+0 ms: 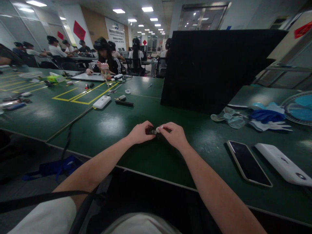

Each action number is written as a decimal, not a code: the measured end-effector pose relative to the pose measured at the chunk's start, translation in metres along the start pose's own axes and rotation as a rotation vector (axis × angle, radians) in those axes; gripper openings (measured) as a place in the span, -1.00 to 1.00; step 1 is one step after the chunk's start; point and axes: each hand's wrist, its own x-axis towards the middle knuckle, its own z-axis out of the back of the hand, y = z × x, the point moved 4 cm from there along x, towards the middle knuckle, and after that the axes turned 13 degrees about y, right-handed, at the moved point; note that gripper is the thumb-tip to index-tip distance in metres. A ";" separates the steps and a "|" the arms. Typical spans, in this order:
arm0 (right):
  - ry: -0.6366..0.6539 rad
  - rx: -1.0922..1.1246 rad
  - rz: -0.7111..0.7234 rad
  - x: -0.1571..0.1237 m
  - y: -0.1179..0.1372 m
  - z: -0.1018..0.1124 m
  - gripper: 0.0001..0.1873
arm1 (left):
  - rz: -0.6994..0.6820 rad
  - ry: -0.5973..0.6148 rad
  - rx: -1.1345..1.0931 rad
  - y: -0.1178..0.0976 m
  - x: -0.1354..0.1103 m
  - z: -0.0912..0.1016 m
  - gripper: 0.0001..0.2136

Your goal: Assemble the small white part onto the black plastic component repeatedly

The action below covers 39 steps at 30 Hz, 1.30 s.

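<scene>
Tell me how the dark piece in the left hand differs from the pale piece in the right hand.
The dark piece is blackish with a greyish ring; the pale piece is whitish, with no ring visible. The left hand holds the dark piece, while the right hand pinches the pale piece. Both are small and partly covered; I cannot tell whether they touch.

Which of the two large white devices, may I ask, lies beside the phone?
The rightmost white device, beside the phone; the other lies beyond the left hand.
</scene>
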 end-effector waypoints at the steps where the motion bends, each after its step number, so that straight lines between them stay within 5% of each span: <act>1: 0.014 -0.032 0.005 0.000 0.000 0.000 -0.74 | 0.010 -0.002 -0.005 0.001 0.000 0.000 -0.60; 8: 0.039 -0.186 -0.029 -0.001 0.001 -0.007 -0.68 | -0.032 0.015 0.008 0.000 0.000 0.002 -0.60; 17: -0.036 -0.033 -0.333 -0.005 -0.012 0.005 -0.20 | 0.010 0.031 -0.029 0.002 0.001 0.002 -0.58; 19: -0.040 -0.020 -0.435 -0.006 -0.024 0.011 -0.19 | 0.016 0.048 -0.026 0.001 0.000 0.003 -0.57; 23: 0.173 -0.077 -0.613 -0.004 -0.048 0.004 -0.33 | 0.017 0.046 -0.019 -0.002 -0.002 0.004 -0.57; 28: 0.241 -0.078 -0.639 -0.001 -0.055 -0.006 -0.44 | 0.010 0.034 0.044 0.000 -0.002 0.010 -0.56; 35: 0.278 -0.068 -0.579 -0.008 -0.048 -0.003 -0.47 | 0.191 -0.070 0.046 0.065 -0.035 0.072 -0.47; 39: 0.309 -0.105 -0.565 -0.006 -0.047 -0.005 -0.49 | 0.281 -0.214 0.332 0.101 -0.066 0.118 -0.51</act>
